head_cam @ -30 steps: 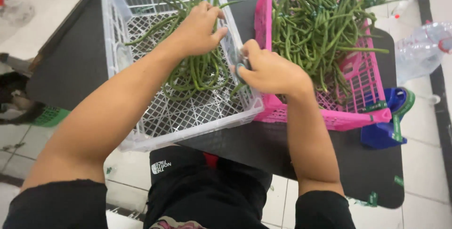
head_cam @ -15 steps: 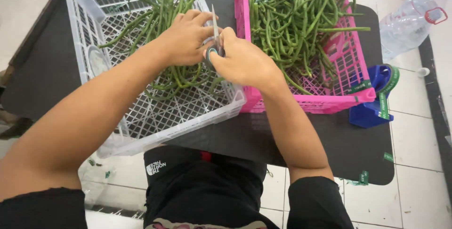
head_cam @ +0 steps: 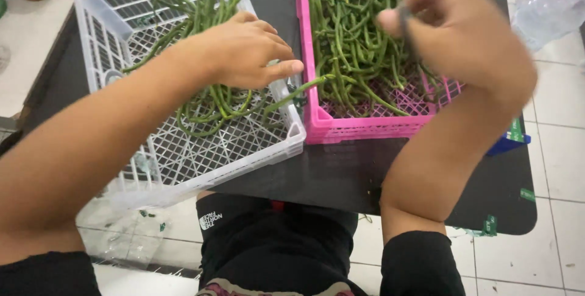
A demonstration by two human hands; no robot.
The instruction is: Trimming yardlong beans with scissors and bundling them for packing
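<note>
My left hand [head_cam: 244, 52] lies over a looped bundle of green long beans [head_cam: 213, 104] in the white plastic crate [head_cam: 183, 168], its fingers closed around the bundle near the crate's right wall. One bean end [head_cam: 301, 87] sticks out toward the pink crate [head_cam: 365, 128], which is filled with more long beans [head_cam: 347, 40]. My right hand [head_cam: 466, 37] is blurred and raised over the pink crate's right half. Its fingers are closed on a small dark tool [head_cam: 405, 21] whose shape I cannot make out.
Both crates stand side by side on a black table [head_cam: 341, 174]. A clear plastic bottle [head_cam: 551, 3] lies on the tiled floor at top right. A blue object [head_cam: 510, 144] sits by the pink crate's right corner. Green scraps [head_cam: 490, 226] cling to the table edge.
My right hand has lifted away from my left hand and swung right, over the pink crate. My left hand stays on the beans in the white crate. The view has moved closer.
</note>
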